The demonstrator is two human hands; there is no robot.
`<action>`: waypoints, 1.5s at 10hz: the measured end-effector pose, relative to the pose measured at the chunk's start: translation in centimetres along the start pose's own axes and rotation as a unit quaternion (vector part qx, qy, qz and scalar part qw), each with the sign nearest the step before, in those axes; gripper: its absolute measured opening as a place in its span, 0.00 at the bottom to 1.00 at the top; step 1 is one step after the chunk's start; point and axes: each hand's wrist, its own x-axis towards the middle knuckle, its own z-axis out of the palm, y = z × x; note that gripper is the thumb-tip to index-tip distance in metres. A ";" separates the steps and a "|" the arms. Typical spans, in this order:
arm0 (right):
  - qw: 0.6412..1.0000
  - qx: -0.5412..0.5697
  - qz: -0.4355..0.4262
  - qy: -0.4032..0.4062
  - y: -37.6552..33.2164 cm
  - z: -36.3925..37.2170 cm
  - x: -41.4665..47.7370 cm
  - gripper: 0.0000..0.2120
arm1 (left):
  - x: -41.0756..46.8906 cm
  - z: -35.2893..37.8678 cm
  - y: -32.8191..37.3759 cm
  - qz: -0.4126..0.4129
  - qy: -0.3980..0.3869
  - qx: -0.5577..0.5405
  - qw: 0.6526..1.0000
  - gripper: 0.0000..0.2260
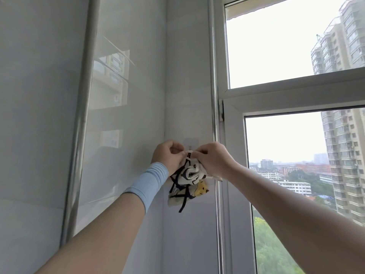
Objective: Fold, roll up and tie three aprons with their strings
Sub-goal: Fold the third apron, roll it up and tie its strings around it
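Observation:
A rolled-up cream apron bundle (pixel 190 176) with black strings wound round it and a yellow cartoon print hangs against the white wall, just under a clear adhesive wall hook (pixel 190 142). My left hand (pixel 169 155), with a light blue wrist sleeve, pinches the bundle's top string from the left. From the right, my right hand (pixel 212 158) pinches the same top part. A loose black string end (pixel 182 204) dangles below the bundle.
A glossy white tiled wall (pixel 128 95) fills the left. A metal pipe (pixel 79 123) runs vertically at left, another thin pipe (pixel 214 95) beside the white window frame (pixel 233 107). Tall buildings and trees show through the window at right.

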 end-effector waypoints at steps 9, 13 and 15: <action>0.974 -0.149 0.140 -0.096 -0.8 0.2 3.0 0.11 | -1.0 -1.0 -0.5 0.040 -0.183 0.151 0.971 0.12; 0.975 -0.153 -0.111 0.120 1.1 -0.5 -3.7 0.16 | -4.0 0.8 0.7 0.071 -0.064 0.174 0.980 0.12; 0.948 -0.246 -0.202 -0.002 3.5 0.7 -6.5 0.28 | -5.0 0.8 1.3 0.009 -0.070 0.121 0.990 0.07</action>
